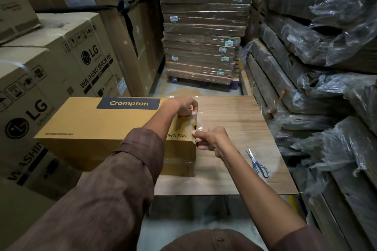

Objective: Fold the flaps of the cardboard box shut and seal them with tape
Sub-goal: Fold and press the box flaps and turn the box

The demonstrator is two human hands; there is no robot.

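— Brown sleeves fill the bottom of the frame, and both arms reach up to the middle. What are the hands doing?

— Both work at the right end of the box (114, 122), which lies lengthwise on the worktop (234, 120), left of centre. The left hand (184, 106) is curled at the far top corner of that end, pinching a strip of clear tape (196, 122) against the cardboard. The right hand (210, 138) pinches the near part of the same strip, by the lower corner.

— So how far along is it?

— The end flaps look folded in already; none stands up. 1 strip of tape runs across that end, shiny and a bit wrinkled, and it seems to be getting pressed down rather than finished. I'd judge the folding done at this end and the sealing partly done.

— And what's left?

— Smoothing that strip, probably. The box's left end is out of sight, so I can't tell whether it's sealed. Scissors (257, 163) lie on the worktop at centre right, untouched. I see no tape roll.
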